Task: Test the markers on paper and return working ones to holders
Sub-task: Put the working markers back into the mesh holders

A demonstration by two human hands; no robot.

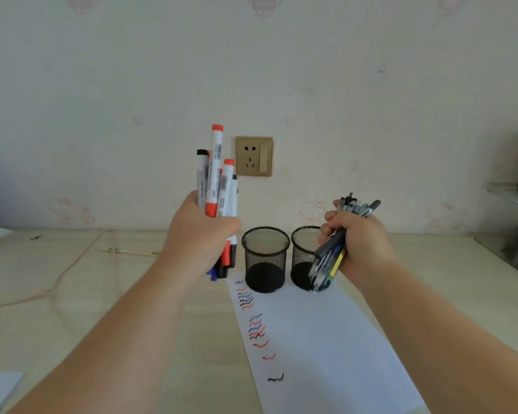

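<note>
My left hand grips a bundle of white markers with red, black and blue caps, held upright above the desk, left of the holders. My right hand grips a bundle of thin pens, tips pointing down over the right mesh holder. The left black mesh holder stands with nothing inside. Both holders sit on the far end of a white paper sheet, which carries several red, blue and black test squiggles along its left side.
A wooden desk runs against the wall. A pink cable curves over its left part, a thin stick lies near the back, and a gold wall socket sits behind the markers. A glass shelf is at right.
</note>
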